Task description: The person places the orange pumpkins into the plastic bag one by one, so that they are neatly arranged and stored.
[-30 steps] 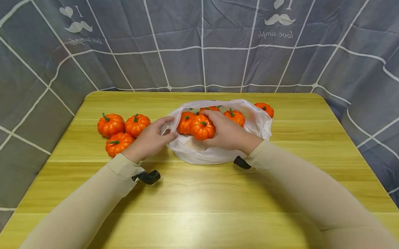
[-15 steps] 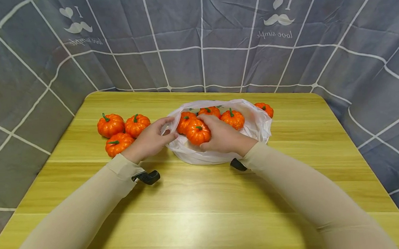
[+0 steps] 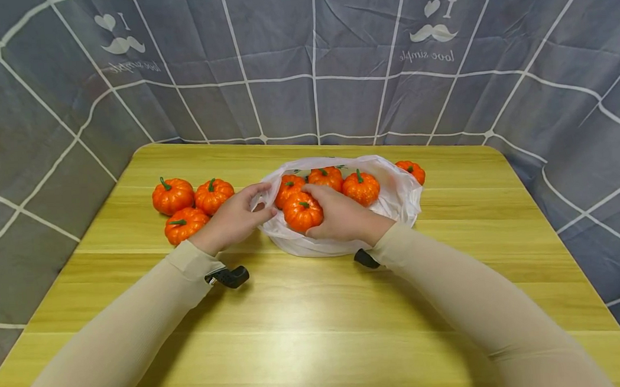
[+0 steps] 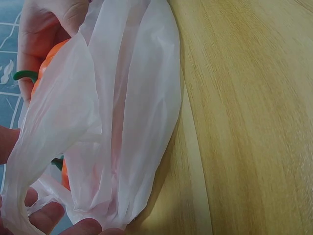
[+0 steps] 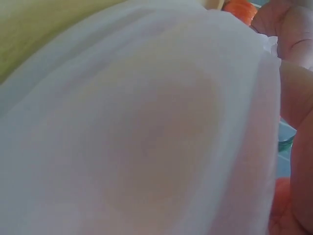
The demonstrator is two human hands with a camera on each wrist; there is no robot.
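In the head view, an orange pumpkin (image 3: 303, 212) with a green stem is gripped by my right hand (image 3: 339, 214), over the mouth of a white plastic bag (image 3: 313, 246). My left hand (image 3: 237, 216) holds the bag's left rim between thumb and fingers. Inside the bag lie a left pumpkin (image 3: 290, 186), a middle one, partly hidden, and a right pumpkin (image 3: 360, 188). The left wrist view shows the bag wall (image 4: 142, 98) hiding much of the gripped pumpkin (image 4: 48, 61). Blurred plastic (image 5: 146, 137) fills most of the right wrist view.
Three more pumpkins sit clustered left of the bag, the nearest pumpkin (image 3: 186, 224) close to my left wrist. Another pumpkin (image 3: 411, 171) is at the bag's right, partly hidden. The wooden table (image 3: 308, 335) meets a grey checked curtain (image 3: 283, 106) behind.
My right hand has shifted left and slightly nearer to me with the gripped pumpkin, uncovering more of the middle pumpkin in the bag. The left hand stays at the bag's rim.
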